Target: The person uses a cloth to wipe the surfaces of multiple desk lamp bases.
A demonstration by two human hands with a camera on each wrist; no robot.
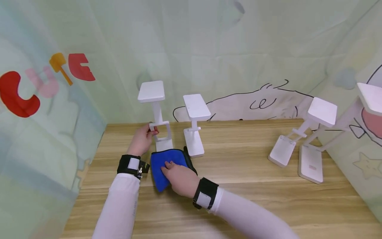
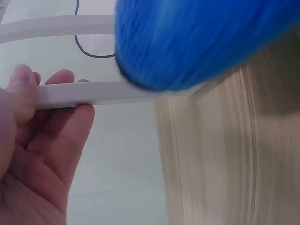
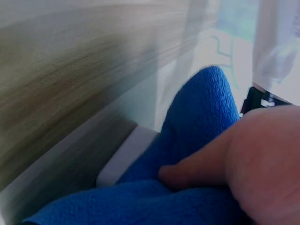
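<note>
The largest thing is the wooden table (image 1: 238, 199), on which four white stands are placed. On its left side stands the white stand (image 1: 158, 113) being handled, upright, with its flat top plate raised. The neighbour stand (image 1: 195, 141) is just beside it, and the inner stand (image 1: 282, 151) and the outer stand (image 1: 311, 166) are well apart at the right. The blue cloth (image 1: 161, 162), with a dark edge, covers from our view the front part of the handled stand's base. The left hand (image 1: 141, 141) pinches a side bar of the stand's frame between thumb and fingers. The right hand (image 1: 182, 179) grips the cloth, with its thumb (image 3: 176, 176) pressed into the folds; the fingers beneath are mostly hidden. In my judgement, the step in hand is wiping this stand, probably at its base, but I cannot tell how firmly the cloth presses there. The next move, I think, calls for a steady left hold on the bar, while the cloth passes flat along the base without tipping the stand.
</note>
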